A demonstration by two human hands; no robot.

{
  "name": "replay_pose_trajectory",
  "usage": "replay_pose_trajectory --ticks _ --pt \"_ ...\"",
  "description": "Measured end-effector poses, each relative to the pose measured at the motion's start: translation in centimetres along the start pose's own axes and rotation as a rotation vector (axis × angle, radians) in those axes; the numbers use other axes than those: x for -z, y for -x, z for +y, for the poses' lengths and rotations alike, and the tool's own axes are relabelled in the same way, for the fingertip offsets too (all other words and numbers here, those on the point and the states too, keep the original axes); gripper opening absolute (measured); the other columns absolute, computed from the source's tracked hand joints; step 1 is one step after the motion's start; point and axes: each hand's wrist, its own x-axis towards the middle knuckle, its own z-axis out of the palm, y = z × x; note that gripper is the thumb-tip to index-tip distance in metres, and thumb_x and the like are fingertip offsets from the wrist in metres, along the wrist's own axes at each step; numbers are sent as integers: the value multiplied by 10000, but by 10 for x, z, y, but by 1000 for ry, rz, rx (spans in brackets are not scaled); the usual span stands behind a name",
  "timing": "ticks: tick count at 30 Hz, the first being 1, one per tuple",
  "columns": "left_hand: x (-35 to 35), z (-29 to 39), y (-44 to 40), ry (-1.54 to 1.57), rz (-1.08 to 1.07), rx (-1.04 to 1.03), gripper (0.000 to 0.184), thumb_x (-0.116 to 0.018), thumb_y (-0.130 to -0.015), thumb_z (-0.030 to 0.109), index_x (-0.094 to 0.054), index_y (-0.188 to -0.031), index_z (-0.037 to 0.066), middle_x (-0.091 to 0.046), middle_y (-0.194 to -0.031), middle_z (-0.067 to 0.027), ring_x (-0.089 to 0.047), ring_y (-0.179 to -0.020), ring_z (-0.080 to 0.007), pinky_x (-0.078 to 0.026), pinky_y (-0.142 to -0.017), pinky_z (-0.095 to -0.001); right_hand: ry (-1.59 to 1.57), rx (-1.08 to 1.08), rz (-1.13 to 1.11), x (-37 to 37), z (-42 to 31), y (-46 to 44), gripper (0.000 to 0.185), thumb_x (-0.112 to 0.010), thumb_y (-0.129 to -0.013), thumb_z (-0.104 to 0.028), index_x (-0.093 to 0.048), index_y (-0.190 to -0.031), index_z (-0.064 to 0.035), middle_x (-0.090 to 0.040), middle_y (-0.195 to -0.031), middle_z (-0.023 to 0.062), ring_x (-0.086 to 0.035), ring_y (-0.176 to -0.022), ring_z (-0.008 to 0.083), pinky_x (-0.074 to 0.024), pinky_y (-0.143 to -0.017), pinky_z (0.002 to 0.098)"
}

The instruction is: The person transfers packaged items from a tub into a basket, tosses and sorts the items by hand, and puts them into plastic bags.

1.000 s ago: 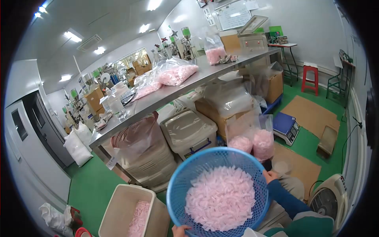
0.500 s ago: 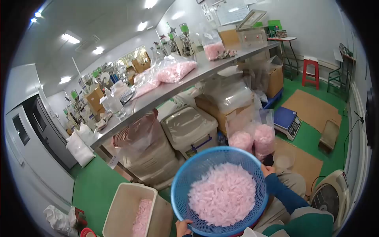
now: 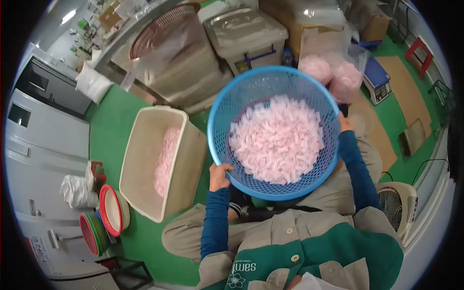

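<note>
Both my hands hold a round blue plastic basket [image 3: 223, 92] above my crossed legs. My left hand [image 3: 220, 177] grips its lower left rim, fingers curled over the edge. On the right side, my right hand [image 3: 345, 123] is closed on the rim. Many small pale pink pieces [image 3: 278, 140] fill the middle of the basket, translucent at their ends. Left of the basket, a beige bin [image 3: 140, 159] stands on the green floor, with more pink pieces [image 3: 166, 162] along its right side.
Behind the basket are a lidded bin [image 3: 245, 34] and clear bags of pink pieces [image 3: 345, 82]. A blue scale [image 3: 377, 79] is at the right, a fan [image 3: 398, 208] at the lower right. Stacked coloured basins [image 3: 112, 210] stand left.
The view has tilted down, so the basket appears higher and my legs and both forearms show. Both hands keep their hold on the basket rim.
</note>
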Motion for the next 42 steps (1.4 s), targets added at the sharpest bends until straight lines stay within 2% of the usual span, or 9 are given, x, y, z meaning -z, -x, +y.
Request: replay_pose_trajectory --ticks 7,11,15,17,26,34,36,37,42 --pt "-24 43 52 430 68 -112 503 -522 -595 -92 -527 -1093 -14 -584 -907 -113 -575 -813 -221 -478 -643 -318 -468 197 70 27 -2 29 244 -501 -925 -230 -589 -920 -3 -576 -832 6 -500 -722 83 -427 -635 236" --pt "-10 -18 -27 254 90 -9 331 -532 -556 -58 -578 -881 -18 -566 -797 -90 -532 -697 -216 -437 -575 -308 -134 217 21 -34 109 -38 320 -561 -886 -233 -484 -702 17 -425 -647 -7 -359 -623 78 -323 -523 286" --pt "-19 -21 -4 269 138 107 298 -529 -545 -66 -575 -838 -40 -568 -722 -94 -535 -610 -227 -449 -539 -339 8 539 -48 -22 125 -28 160 -628 -825 -134 -656 -854 21 -596 -746 -4 -505 -703 74 -431 -607 264" --pt "-17 -38 6 224 160 178 276 -525 -558 -69 -565 -830 -40 -569 -741 -102 -533 -621 -228 -449 -543 -336 -151 204 25 -24 86 21 253 -609 -840 -212 -641 -817 38 -590 -673 33 -505 -660 91 -437 -595 292" --pt "-24 -76 9 208 236 234 230 -561 -540 -51 -548 -765 -10 -550 -715 -72 -523 -625 -211 -433 -551 -328 86 125 -11 -28 133 24 370 -601 -839 -327 -652 -843 39 -632 -670 81 -562 -640 132 -460 -615 307" --pt "-23 -89 -7 184 210 341 252 -524 -568 -100 -544 -810 -32 -574 -746 -119 -565 -659 -256 -487 -577 -350 422 157 16 -31 119 26 392 -562 -826 -380 -663 -912 -11 -647 -805 183 -605 -770 357 -474 -711 398" --pt "-21 -91 -9 201 197 322 248 -525 -564 -102 -542 -803 -39 -573 -755 -118 -557 -652 -259 -482 -584 -357 566 410 132 -35 146 16 371 -567 -819 -370 -656 -970 -43 -623 -914 191 -583 -859 352 -466 -754 398" --pt "-25 -79 -5 181 192 370 263 -529 -557 -98 -546 -815 -49 -574 -775 -121 -553 -663 -262 -477 -602 -362 893 408 116 -31 74 45 317 -588 -804 -301 -634 -1014 -68 -578 -999 195 -554 -925 357 -441 -813 412" --pt "-38 -69 2 146 248 314 295 -534 -552 -78 -555 -845 -51 -565 -779 -111 -541 -692 -248 -468 -603 -357 474 693 -247 -62 70 37 314 -634 -755 -169 -594 -1049 -67 -552 -995 183 -505 -981 357 -412 -846 409"
